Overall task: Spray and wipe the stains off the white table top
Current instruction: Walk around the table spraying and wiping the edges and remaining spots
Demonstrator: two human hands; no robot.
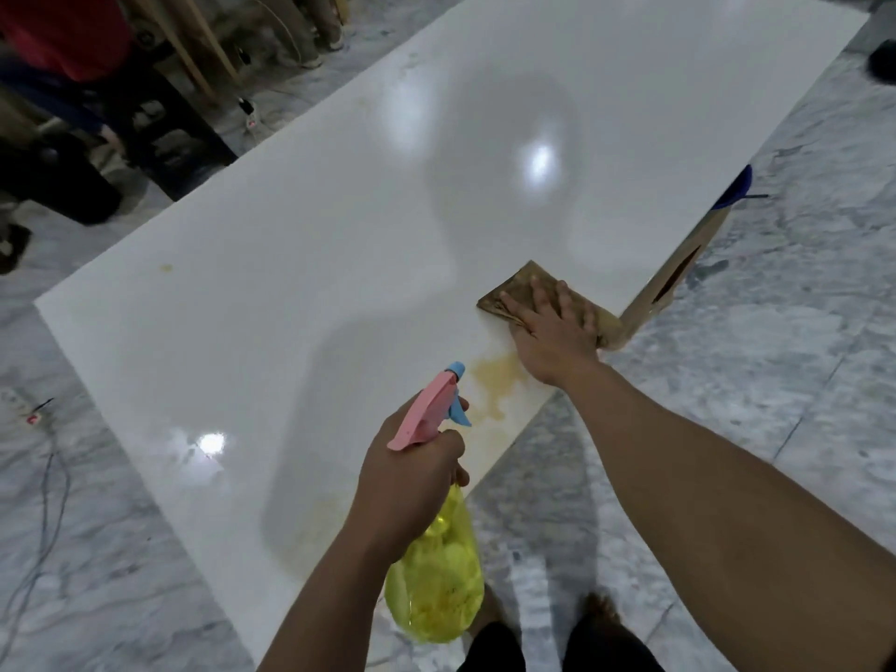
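The glossy white table top (339, 225) runs away from me toward the upper right. A yellowish-brown stain (494, 375) lies by its near right edge, and a fainter one (320, 521) lies closer to me. My left hand (412, 477) grips a yellow spray bottle (436, 574) with a pink and blue trigger head pointing toward the stain. My right hand (552, 332) presses flat, fingers spread, on a folded brown cloth (523, 283) at the table's right edge, just beyond the stain.
Small yellow spots (166, 268) mark the left edge and the far side (412, 60). A wooden leg with a blue clamp (734, 186) sticks out at the right edge. The marble floor has cables and a power strip (24, 409) on the left. People's legs stand at the top left.
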